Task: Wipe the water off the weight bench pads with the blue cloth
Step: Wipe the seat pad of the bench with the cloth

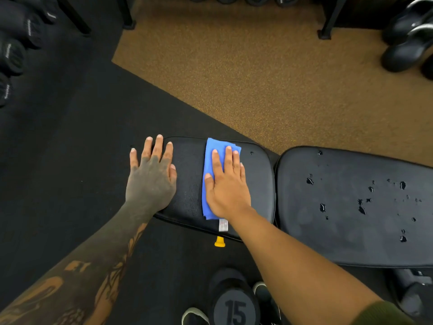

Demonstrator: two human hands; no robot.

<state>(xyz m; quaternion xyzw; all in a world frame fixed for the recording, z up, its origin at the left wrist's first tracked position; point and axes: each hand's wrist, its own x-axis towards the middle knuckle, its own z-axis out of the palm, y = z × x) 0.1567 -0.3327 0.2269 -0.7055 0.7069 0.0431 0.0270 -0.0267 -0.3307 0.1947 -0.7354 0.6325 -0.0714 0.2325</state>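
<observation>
Cloth: our blue cloth (209, 160) lies folded into a long strip on the seat pad (189, 184), running from its far edge to its near edge, with a white tag (223, 225) hanging over the near side.
Handling: we judge it light, soft and limp. It should bunch or slide under a loose touch, so flat pressure over the fold suits it better than a pinch at a corner.
Where to hold: we keep the palm over the middle of the strip and the fingers toward the far end, so the whole fold travels together.
Pads: the vinyl looks smooth and probably slick when wet, and the padding firm enough to press on.
Right hand: our right hand (226, 184) lies flat on the cloth with fingers straight and close together, pressing rather than gripping. The forearm reaches in from the lower right.
Left hand: our left hand (151, 177) rests palm down on the left end of the seat pad with fingers spread and holding nothing. It looks to be bracing us.
Water: drops (360, 206) sit scattered on the back pad (339, 207), well apart from the cloth, and one small drop lies just beyond our right fingers.
Progress: we judge the seat pad nearly dry and the back pad not yet wiped.
</observation>
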